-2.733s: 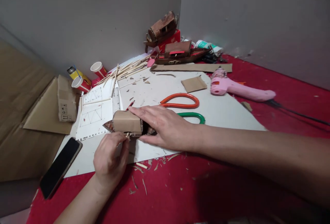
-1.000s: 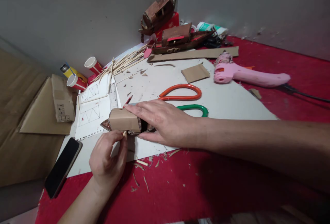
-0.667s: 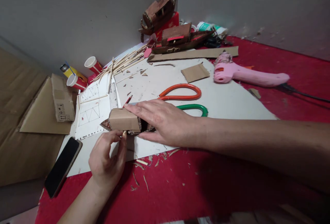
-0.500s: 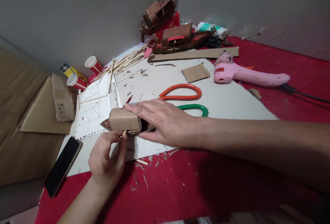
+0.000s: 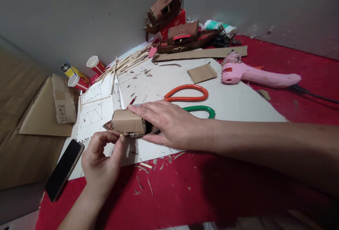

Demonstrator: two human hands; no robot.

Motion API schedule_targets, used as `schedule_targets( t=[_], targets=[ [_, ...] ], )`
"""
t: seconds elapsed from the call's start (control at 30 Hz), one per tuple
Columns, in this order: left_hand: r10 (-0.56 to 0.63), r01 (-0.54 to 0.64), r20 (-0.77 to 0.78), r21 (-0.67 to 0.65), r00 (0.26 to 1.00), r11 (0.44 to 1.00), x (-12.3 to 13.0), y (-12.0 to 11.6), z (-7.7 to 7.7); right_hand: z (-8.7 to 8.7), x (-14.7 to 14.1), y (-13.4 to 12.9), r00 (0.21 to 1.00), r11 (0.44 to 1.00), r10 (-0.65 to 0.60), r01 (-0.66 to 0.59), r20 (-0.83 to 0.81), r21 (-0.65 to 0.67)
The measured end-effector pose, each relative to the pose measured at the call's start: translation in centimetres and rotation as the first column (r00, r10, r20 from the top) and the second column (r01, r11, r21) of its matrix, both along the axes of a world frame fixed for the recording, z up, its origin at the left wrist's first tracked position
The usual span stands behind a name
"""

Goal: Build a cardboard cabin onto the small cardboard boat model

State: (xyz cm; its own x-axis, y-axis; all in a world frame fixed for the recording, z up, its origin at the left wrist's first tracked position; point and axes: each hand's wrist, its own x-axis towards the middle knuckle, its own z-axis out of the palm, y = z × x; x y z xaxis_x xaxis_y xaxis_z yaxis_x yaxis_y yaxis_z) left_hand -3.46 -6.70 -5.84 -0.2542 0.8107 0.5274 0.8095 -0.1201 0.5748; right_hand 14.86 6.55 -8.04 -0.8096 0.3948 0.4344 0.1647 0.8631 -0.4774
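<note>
So, looks mid-build. The cardboard boat (image 5: 136, 125) sits on the white sheet (image 5: 150, 154), just in from its near edge. Done: roof cover (image 5: 127, 119) is on, arched over the hull (image 5: 108, 125); whether it's fixed, can't tell. Left, by my read: the near side under the roof's lower edge, since the small stick piece (image 5: 122, 136) there isn't let go. Roof is plain cardboard; the long brown boat (image 5: 183, 33) near the bench (image 5: 190, 194)'s far corner has a darker roof, so this one seems less far along.

Orientation: pointed end faces the bench's left edge; long axis runs left-right, roughly along the sheet's near edge. Other end is hidden.

Hands: left hand (image 5: 102, 157) pinches the stick piece at the boat's near side. Right hand (image 5: 169, 123) clamps the boat's right end, thumb near side, fingers far side.
</note>
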Motion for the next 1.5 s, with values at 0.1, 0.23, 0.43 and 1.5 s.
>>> schedule_targets(
  t=[0.1,0.23,0.43,1.5],
  targets=[
    [0.017,-0.017,-0.043,0.003,0.999,1.0,0.0,-0.1,-0.3,0.0,0.0,0.0,1.0,1.0,-0.001,0.001,-0.002,0.002],
    [0.027,-0.02,-0.152,0.048,0.988,0.999,0.1,-0.1,-0.7,-0.3,0.0,0.1,1.0,1.0,-0.001,0.002,-0.023,0.018],
    [0.001,0.02,-0.233,0.087,0.972,0.996,0.3,-0.1,-0.7,-0.3,0.1,0.1,0.999,1.0,0.002,-0.001,-0.032,0.023],
    [0.234,-0.031,0.714,-0.285,0.66,0.958,-3.7,1.8,1.6,4.2,4.3,1.8,0.596,0.922,-0.381,0.19,0.707,0.337]
  ],
)
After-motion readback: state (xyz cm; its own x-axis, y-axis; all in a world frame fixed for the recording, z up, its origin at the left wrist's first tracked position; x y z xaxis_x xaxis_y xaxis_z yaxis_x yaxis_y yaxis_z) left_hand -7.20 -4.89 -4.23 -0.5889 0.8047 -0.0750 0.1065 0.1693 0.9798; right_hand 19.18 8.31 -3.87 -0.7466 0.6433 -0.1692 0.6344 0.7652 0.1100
